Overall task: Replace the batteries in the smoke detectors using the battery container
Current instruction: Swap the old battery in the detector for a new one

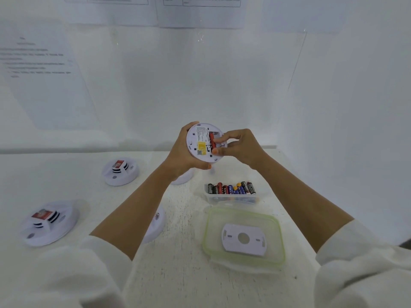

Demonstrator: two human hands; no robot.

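left hand (181, 150) grips smoke detector (203, 142); right hand (241, 145) pinches its red battery (211, 140) above white desk (184, 263), white walls behind.

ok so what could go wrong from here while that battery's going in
The smoke detector is held above the table by the left hand alone while the right hand pinches the red battery in its open bay; a hard push might knock it loose.
Battery polarity marks are too small to read, so it may seat reversed.
The mounting plate lies loose on the lid; lifting the lid might spill it.
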